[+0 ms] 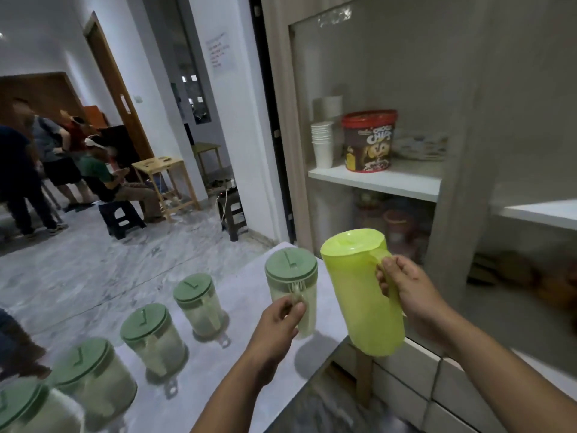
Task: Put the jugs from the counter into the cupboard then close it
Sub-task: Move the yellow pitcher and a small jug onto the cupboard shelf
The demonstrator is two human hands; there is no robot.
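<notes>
My right hand (pixel 412 289) grips the handle of a lime-green jug (pixel 356 292) and holds it in the air in front of the open cupboard (pixel 374 179). My left hand (pixel 281 320) grips the handle of a clear jug with a dark green lid (pixel 290 276) at the far end of the white counter (pixel 237 364). Several more clear jugs with green lids stand in a row along the counter, among them one at mid-row (pixel 199 304) and another nearer me (pixel 153 339).
On the cupboard's white shelf stand a stack of paper cups (pixel 323 143), a red-lidded Choco Chips tub (pixel 368 140) and plates. Blurred containers fill the lower shelf. A cupboard post (pixel 452 182) stands to the right. People sit and stand in the room at left.
</notes>
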